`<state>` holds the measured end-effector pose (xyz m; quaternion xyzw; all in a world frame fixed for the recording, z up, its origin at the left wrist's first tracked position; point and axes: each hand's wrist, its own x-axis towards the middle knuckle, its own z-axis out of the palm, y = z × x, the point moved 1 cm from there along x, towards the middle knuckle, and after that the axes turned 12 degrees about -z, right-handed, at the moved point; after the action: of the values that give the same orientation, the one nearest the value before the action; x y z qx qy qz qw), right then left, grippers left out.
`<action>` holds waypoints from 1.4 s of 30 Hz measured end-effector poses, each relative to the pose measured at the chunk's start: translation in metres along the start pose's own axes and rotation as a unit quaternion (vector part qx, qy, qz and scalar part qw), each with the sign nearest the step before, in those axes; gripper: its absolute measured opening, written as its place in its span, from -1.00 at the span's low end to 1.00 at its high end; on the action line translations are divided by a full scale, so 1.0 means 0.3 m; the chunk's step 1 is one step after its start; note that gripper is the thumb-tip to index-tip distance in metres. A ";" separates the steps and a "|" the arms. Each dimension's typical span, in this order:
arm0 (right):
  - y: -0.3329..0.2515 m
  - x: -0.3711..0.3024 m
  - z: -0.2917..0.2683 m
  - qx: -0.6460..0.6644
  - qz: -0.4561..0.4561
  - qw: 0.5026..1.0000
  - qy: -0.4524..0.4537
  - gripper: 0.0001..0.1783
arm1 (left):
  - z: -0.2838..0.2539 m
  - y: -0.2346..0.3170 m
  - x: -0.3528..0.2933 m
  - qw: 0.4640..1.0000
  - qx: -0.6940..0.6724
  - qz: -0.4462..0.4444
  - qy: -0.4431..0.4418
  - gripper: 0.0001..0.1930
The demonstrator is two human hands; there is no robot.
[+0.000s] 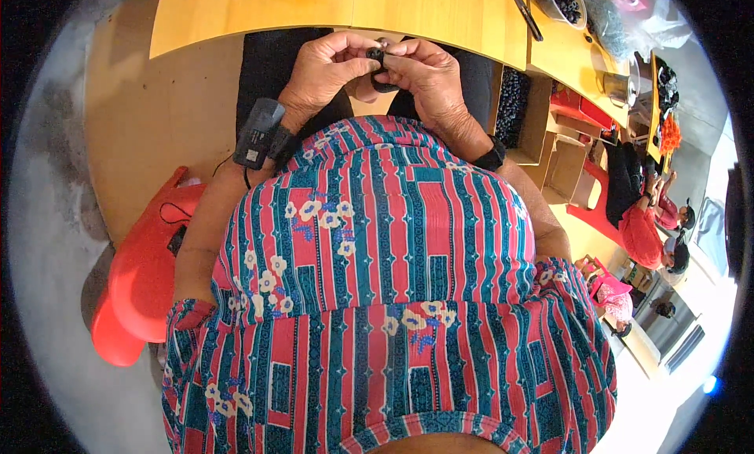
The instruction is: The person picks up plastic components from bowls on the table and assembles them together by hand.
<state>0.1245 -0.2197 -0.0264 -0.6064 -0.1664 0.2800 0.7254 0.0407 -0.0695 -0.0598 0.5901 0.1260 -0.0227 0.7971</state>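
My left hand [326, 67] and my right hand [428, 73] meet just below the edge of the yellow wooden table [330, 10]. Together they pinch a small black part [377, 59] between fingertips; a second dark ring-like piece [382, 85] hangs just under it. A black device [258, 133] is strapped to my left wrist, and a black band [492, 154] sits on my right wrist. My striped red and teal shirt fills the lower middle of the view.
A bowl of small black parts [561, 0] and a black tool [526, 16] lie on the table's right end. A cardboard box of black parts [514, 104] stands under it. A red plastic chair [145, 273] is at my left. Other people sit at the right.
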 end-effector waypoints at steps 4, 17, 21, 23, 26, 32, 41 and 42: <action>-0.018 -0.006 0.016 -0.012 0.012 1.000 0.017 -0.92 | 0.004 0.000 -0.003 1.000 -0.010 -0.007 0.004 -0.76; -0.025 -0.012 0.027 -0.052 0.007 0.998 0.034 -0.94 | 0.006 0.000 -0.008 1.000 -0.013 -0.006 0.009 -0.77; -0.011 -0.008 0.018 -0.025 0.012 0.999 0.028 -0.93 | 0.001 -0.002 -0.007 1.000 -0.023 -0.016 0.006 -0.77; -0.011 -0.009 0.017 -0.007 0.016 1.000 0.024 -0.93 | -0.003 -0.001 -0.009 1.000 -0.010 -0.010 0.004 -0.78; -0.019 -0.009 0.020 0.024 0.048 0.998 0.024 -0.92 | 0.005 0.009 -0.009 0.999 -0.037 0.002 -0.008 -0.78; -0.013 -0.006 0.027 0.069 0.053 0.996 0.024 -0.94 | 0.002 0.011 -0.011 1.000 -0.024 0.002 -0.001 -0.77; -0.009 -0.006 0.020 0.119 0.078 0.990 -0.012 -0.92 | 0.008 0.022 -0.017 1.000 -0.025 -0.006 -0.002 -0.76; -0.008 -0.007 0.022 0.125 0.074 0.989 -0.008 -0.92 | 0.009 0.022 -0.018 1.000 -0.025 -0.006 -0.002 -0.76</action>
<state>0.1195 -0.2160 -0.0226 -0.5194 -0.0903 0.3563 0.7714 0.0373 -0.0706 -0.0516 0.5695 0.1282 -0.0258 0.8115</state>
